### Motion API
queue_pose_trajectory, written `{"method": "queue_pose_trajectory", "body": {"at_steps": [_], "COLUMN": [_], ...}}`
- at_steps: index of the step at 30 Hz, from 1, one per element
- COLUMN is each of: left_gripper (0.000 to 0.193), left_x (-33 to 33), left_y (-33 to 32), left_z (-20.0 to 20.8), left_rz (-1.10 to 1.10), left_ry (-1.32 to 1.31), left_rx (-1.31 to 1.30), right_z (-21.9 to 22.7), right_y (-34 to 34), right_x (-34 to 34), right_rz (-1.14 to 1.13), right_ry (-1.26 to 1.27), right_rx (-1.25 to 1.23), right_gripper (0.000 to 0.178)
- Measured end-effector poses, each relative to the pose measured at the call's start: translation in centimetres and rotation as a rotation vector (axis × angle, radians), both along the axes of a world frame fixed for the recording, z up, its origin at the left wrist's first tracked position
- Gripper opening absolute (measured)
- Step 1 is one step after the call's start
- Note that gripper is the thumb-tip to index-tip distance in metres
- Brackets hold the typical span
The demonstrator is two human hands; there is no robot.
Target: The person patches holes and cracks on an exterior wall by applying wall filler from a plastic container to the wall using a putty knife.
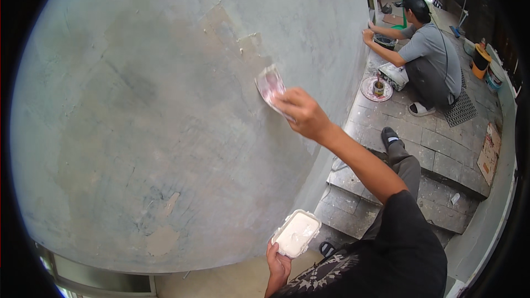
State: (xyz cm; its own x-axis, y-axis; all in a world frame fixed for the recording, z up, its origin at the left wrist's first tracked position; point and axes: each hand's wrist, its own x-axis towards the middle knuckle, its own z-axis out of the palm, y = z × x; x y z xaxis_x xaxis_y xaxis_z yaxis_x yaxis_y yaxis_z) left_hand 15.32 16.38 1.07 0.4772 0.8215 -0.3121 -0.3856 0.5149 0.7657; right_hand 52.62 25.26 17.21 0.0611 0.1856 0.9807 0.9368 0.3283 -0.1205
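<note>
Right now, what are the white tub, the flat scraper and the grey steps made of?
The tub looks like plastic with a smooth finish: its rim seems moulded, with small tabs. The scraper could be metal or plastic; it has a slight sheen, but smears and blur hide it. The steps seem to be matte stone or concrete slabs, with joint lines showing.

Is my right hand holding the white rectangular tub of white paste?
No, the left hand holds the white rectangular tub, while the right hand holds a flat, pale scraper at the grey wall.
</note>
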Motion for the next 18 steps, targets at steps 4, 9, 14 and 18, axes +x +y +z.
{"method": "queue_pose_trajectory", "body": {"at_steps": [4, 9, 14, 18], "left_gripper": [0.050, 0.050, 0.051, 0.051], "left_x": [-0.5, -0.1, 0.7, 0.5], "left_y": [-0.3, -0.5, -0.6, -1.2], "left_z": [0.3, 0.9, 0.3, 0.7], "left_rz": [-0.013, -0.035, -0.036, -0.028], "left_ry": [0.047, 0.018, -0.010, -0.001], "left_rx": [0.013, 0.037, 0.043, 0.032], "right_z": [-1.8, 9.2, 8.7, 6.7], "right_y": [-4.2, -2.0, -0.9, -3.4], "right_x": [1.9, 2.2, 2.6, 3.0], "right_rz": [-0.012, -0.112, 0.020, 0.022], "right_ry": [-0.032, -0.173, -0.101, -0.083], "right_rx": [-0.093, 0.267, 0.023, -0.170], "right_gripper": [0.034, 0.037, 0.037, 0.034]}}
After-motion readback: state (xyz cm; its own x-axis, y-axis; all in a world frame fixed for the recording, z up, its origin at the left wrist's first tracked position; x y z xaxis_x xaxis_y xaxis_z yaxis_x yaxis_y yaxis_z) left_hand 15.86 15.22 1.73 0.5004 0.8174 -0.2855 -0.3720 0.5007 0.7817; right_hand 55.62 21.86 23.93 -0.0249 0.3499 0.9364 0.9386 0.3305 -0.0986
